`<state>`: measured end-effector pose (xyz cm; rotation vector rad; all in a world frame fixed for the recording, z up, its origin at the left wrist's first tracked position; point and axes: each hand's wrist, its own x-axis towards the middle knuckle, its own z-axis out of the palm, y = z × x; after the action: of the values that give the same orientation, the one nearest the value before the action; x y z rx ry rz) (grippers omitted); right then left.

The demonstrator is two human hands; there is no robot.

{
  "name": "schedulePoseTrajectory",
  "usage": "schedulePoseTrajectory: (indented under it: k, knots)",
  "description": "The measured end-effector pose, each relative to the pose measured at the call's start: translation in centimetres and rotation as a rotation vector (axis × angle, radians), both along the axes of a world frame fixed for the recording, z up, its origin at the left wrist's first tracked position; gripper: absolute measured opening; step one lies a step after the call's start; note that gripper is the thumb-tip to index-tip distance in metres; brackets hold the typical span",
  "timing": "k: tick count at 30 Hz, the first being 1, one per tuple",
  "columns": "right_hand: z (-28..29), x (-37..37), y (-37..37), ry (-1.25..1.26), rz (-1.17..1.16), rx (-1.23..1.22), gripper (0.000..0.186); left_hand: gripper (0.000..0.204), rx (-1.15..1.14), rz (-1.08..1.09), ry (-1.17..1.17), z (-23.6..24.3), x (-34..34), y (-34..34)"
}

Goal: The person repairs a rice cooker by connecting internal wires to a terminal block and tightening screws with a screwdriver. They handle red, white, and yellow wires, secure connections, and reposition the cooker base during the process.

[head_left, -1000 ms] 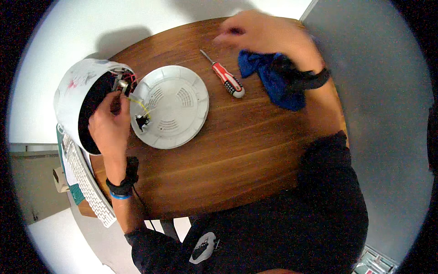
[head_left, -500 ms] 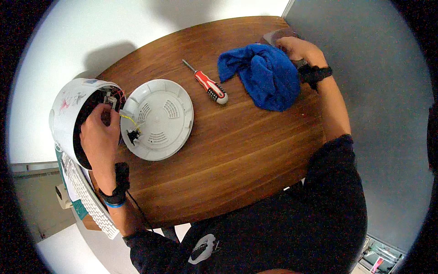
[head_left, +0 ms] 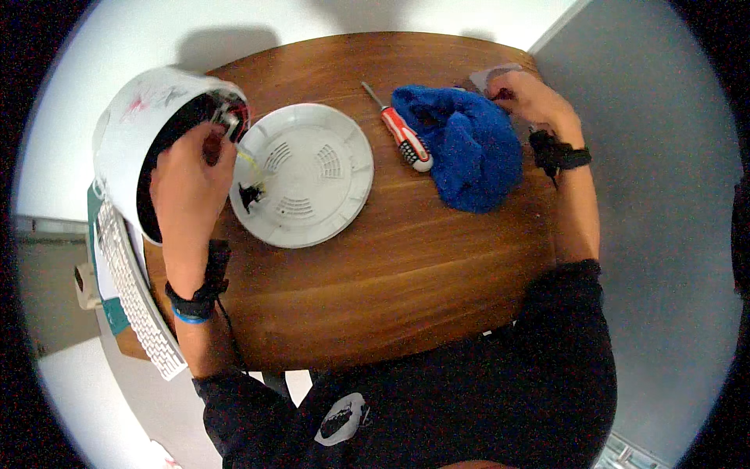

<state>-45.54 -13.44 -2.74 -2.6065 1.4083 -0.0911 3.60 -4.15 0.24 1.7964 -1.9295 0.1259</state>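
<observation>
My left hand (head_left: 195,172) reaches into the dark open end of a white rounded appliance housing (head_left: 129,117) lying on its side. Its thumb and fingers are pinched together beside a metal part and red wires (head_left: 230,113); what they hold is hidden. Touching or close to the housing's rim is a round white vented cover (head_left: 316,187), from which yellow wires with a black connector (head_left: 250,195) come. At the far right, my right hand (head_left: 535,98) has its fingers closed by a see-through plastic piece (head_left: 492,78), behind a crumpled blue cloth (head_left: 476,148).
A red and white screwdriver (head_left: 406,139) lies between the cover and the cloth, its tip pointing away from me. Left of the wooden table (head_left: 375,289) is a white keyboard (head_left: 141,297). A grey partition (head_left: 664,195) borders the right side.
The whole view has shifted as my head moved. My left hand stays in the housing's opening, and my right hand remains behind the cloth by the plastic piece, its fingers slightly re-posed.
</observation>
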Motion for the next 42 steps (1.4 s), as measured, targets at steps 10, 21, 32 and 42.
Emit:
schedulePoseTrajectory:
  k: [10,21,32,42]
  knots:
    - [6.5,14.3,6.0,-0.417,0.067,-0.187,0.014,0.028,0.043,0.011,-0.035,-0.5,0.8,0.0]
    - [-0.2,30.7,2.9,-0.907,0.365,-0.021,0.015,0.021,0.005,-0.092,0.105,-0.8,1.4,-0.4]
    - [-0.9,31.6,2.1,-0.932,0.309,0.122,0.015,0.019,0.067,-0.137,0.243,-0.5,1.5,-0.1]
    - [-1.0,30.5,1.4,-0.875,0.340,0.173,0.017,0.023,0.076,-0.122,0.253,-0.9,1.4,-0.5]
